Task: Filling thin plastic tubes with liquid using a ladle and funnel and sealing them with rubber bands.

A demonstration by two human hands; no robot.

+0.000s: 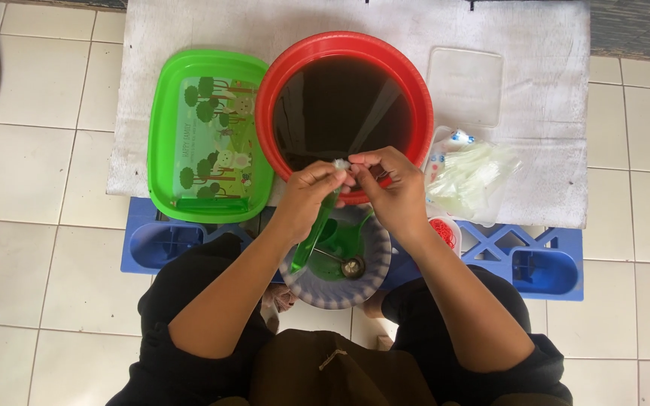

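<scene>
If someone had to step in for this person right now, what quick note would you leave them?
Left hand grips a long thin bag of green liquid near its top. Right hand pinches the bag's twisted top together with it. The bag hangs over a grey bowl holding green liquid. Red basin of dark liquid stands behind; the green tray holds no bags. Empty plastic bags lie right. The top looks not yet tied.

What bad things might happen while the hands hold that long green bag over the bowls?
1. The left hand and right hand pinch only the top of the thin green-filled bag; if it slips, liquid may splash beyond the small bowl.
2. The red basin of dark liquid sits right under the wrists; a bump might slosh it onto the green tray.
</scene>
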